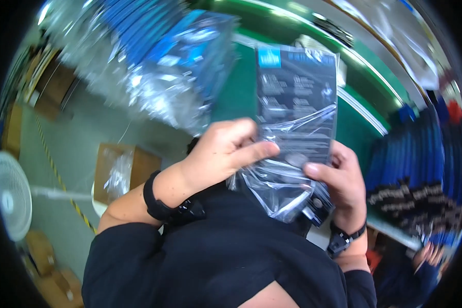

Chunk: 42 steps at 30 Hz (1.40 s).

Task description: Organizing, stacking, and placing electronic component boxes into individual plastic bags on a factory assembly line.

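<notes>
Both my hands hold a flat dark box [295,102] with a light blue corner square, standing upright inside a clear plastic bag [277,192]. My left hand [231,143] grips its left edge, with the thumb across the front. At the lower right edge my right hand [341,179] pinches the bag and box, its thumb on the front. Loose film bunches below the box, between the hands. Each wrist carries a black strap with a small device.
Blue boxes in clear bags [200,51] crowd the upper left of a green table [236,82]. Dark blue boxes [410,154] stand in rows on the right. A cardboard carton [143,167] with film and a white fan [13,197] are at left. Another person's hand [430,254] shows lower right.
</notes>
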Each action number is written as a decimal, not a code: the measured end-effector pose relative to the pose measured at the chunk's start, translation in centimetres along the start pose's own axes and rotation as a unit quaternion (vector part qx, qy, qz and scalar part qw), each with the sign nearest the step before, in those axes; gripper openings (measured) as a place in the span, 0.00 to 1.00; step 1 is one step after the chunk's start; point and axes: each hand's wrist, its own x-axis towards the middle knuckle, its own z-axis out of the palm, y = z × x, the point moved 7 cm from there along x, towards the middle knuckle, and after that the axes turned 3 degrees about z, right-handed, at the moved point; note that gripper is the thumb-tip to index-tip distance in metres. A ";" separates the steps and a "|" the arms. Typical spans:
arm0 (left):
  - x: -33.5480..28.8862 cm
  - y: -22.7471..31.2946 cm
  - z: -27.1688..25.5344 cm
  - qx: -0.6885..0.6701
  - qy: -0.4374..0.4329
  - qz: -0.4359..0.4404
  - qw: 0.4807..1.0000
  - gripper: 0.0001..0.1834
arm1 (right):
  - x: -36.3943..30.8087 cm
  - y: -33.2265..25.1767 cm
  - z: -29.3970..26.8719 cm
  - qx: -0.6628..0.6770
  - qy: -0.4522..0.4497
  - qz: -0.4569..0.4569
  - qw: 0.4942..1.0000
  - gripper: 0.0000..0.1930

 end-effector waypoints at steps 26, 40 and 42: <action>-30.6 -28.1 -23.8 0.342 -0.029 -0.684 0.644 0.38 | -7.9 -2.2 -7.8 -0.541 0.424 -0.274 0.672 0.06; 3.9 -1.4 1.5 0.168 -0.105 0.178 0.964 0.05 | 0.0 1.1 -9.5 -0.628 0.165 -0.097 0.755 0.46; 6.7 -1.7 2.1 0.299 -0.019 0.293 0.908 0.07 | 0.6 1.2 -9.5 -0.588 0.160 -0.074 0.789 0.46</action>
